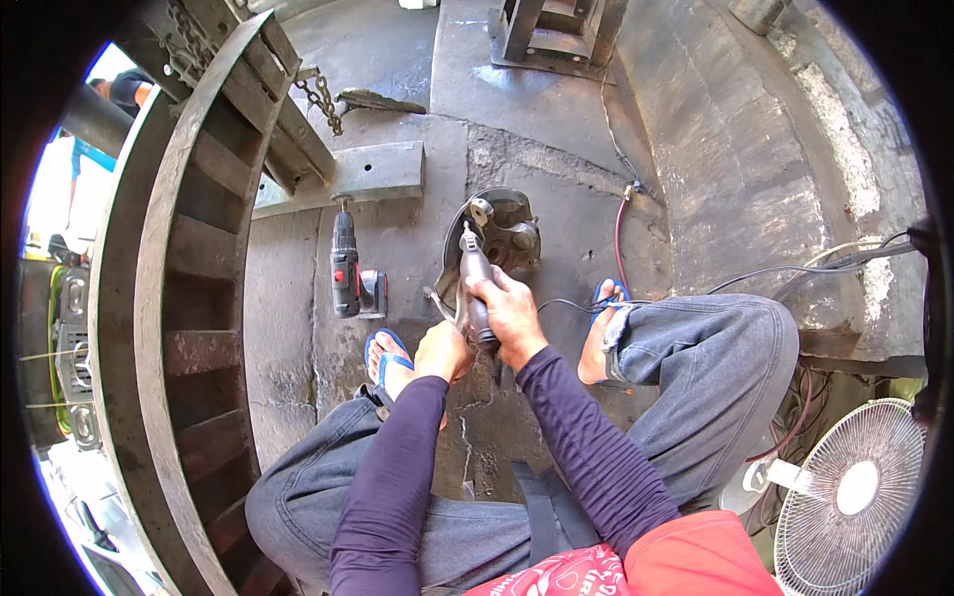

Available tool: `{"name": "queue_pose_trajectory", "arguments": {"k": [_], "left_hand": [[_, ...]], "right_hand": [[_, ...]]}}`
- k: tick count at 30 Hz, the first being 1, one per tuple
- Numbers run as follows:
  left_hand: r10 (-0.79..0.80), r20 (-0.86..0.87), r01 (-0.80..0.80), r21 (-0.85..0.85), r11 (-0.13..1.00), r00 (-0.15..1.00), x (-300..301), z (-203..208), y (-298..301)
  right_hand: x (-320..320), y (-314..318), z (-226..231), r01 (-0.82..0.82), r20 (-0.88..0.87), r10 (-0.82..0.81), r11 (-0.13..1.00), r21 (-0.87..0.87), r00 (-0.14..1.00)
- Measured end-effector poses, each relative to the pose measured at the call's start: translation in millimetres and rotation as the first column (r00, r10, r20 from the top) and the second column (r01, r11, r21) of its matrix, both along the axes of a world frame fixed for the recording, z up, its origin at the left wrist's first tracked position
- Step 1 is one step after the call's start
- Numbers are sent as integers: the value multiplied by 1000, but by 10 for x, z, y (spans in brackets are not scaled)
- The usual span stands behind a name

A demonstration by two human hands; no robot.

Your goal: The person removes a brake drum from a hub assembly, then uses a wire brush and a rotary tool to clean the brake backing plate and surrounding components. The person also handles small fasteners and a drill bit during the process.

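Observation:
My right hand (512, 316) is wrapped round a dark, slim die grinder (475, 283), its narrow nose pointing away from me. The tip of the tool is at a rounded, dirty metal casting (522, 238) on the floor between my feet. This casting has a curved rim, a round boss and a lug with a hole. My left hand (444, 350) is closed beside the rear of the grinder, at a thin metal strip (440, 303) on the casting's near side. What its fingers grip is hidden.
A cordless drill (345, 273) stands left of the casting, near a steel beam (383, 171). A tall ladder-like steel frame (194, 248) rises at left. Black cable (566, 303) and red hose (621, 238) run at right. A fan (855, 487) is lower right.

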State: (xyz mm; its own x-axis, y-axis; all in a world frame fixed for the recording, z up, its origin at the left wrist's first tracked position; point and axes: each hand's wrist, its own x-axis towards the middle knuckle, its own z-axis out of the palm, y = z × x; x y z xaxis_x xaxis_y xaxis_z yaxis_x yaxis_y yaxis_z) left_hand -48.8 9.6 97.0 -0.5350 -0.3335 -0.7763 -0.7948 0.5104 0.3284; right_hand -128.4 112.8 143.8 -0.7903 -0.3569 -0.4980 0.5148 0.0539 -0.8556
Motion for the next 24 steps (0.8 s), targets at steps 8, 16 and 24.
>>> {"name": "queue_pose_trajectory", "arguments": {"k": [8,16,24], "left_hand": [[-23,62,25,-28,999,998,-38,39,-5],[-40,33,41,-41,998,999,-40,21,1],[-36,24,37,-36,999,999,-19,-8,1]], "right_hand": [[-177,409,112,-322,-263,527,769,553,808],[-194,462,322,-397,-195,606,697,597,771],[-330,458,302,-383,-175,638,634,672,750]]}}
